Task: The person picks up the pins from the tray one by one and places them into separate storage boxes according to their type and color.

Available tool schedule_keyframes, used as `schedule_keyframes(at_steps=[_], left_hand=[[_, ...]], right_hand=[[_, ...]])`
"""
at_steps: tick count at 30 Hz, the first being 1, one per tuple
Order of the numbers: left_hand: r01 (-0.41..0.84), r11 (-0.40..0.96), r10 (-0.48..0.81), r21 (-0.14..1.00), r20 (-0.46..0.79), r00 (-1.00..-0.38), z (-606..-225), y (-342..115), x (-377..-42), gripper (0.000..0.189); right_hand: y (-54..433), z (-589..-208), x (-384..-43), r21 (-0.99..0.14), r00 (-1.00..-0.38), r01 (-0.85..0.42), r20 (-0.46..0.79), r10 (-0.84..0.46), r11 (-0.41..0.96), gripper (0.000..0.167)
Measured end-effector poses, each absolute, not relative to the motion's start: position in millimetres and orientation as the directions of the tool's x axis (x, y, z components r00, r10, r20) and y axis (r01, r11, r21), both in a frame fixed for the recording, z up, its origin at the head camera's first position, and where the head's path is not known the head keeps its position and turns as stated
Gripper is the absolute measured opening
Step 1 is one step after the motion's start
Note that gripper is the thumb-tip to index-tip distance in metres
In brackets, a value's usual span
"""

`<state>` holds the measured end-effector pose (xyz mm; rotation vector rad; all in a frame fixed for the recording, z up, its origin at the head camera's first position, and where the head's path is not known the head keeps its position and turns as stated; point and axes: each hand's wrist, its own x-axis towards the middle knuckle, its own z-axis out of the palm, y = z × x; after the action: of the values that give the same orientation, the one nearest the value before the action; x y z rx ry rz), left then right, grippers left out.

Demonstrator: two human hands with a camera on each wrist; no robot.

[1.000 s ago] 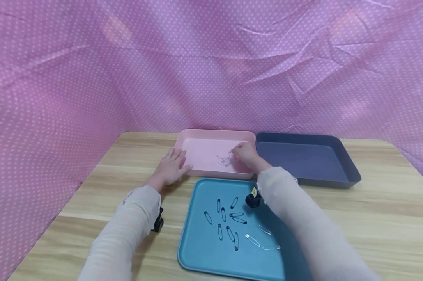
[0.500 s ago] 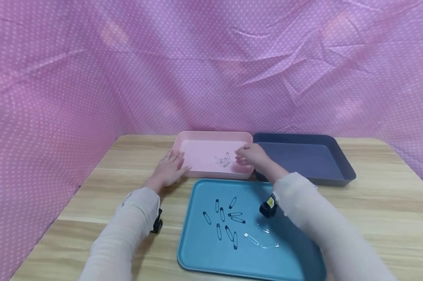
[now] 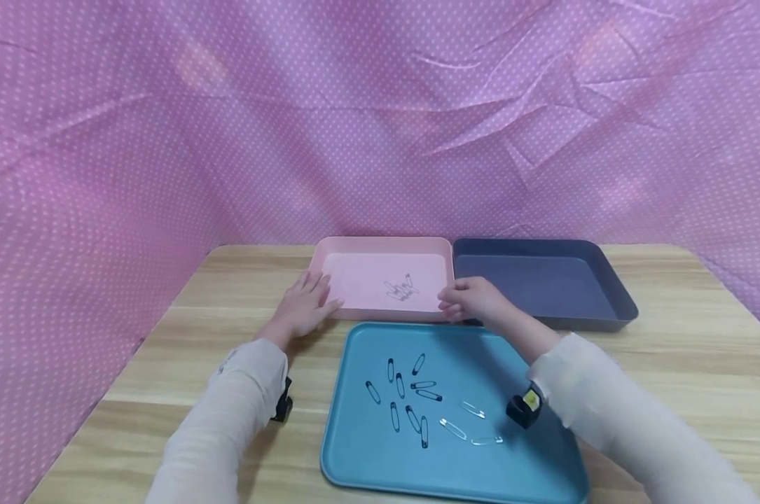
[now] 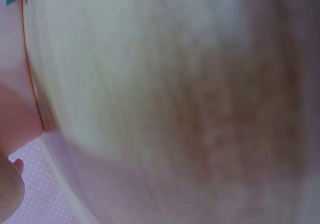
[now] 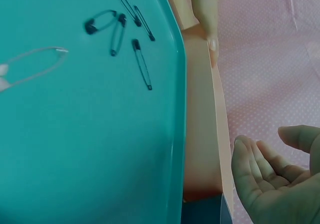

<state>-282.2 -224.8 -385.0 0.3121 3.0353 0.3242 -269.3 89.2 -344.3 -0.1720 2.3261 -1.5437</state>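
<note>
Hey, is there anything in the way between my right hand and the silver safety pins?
Only the far rim of the blue tray runs between your right hand and the silver safety pins; it looks low enough to reach over. The black-ended pins lie left of that path.

Soft light, shadowed blue tray (image 3: 474,357), blurred left-wrist view

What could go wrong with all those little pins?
The silver pins lie close to the black-ended pins on the blue tray, so someone might grab the wrong kind. The heaped pins in the pink tray could tangle. And the left hand touches the pink tray's edge, so a push might slide it.
</note>
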Motion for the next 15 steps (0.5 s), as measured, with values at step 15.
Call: schedule_keyframes(at_steps=[15], left_hand=[[0.227, 0.946, 0.238, 0.232, -0.02, -0.971, -386, -225, -281, 0.066]], right_hand=[[120, -346, -231, -0.922, -0.882, -0.01, -0.174, -0.438, 0.387, 0.027]])
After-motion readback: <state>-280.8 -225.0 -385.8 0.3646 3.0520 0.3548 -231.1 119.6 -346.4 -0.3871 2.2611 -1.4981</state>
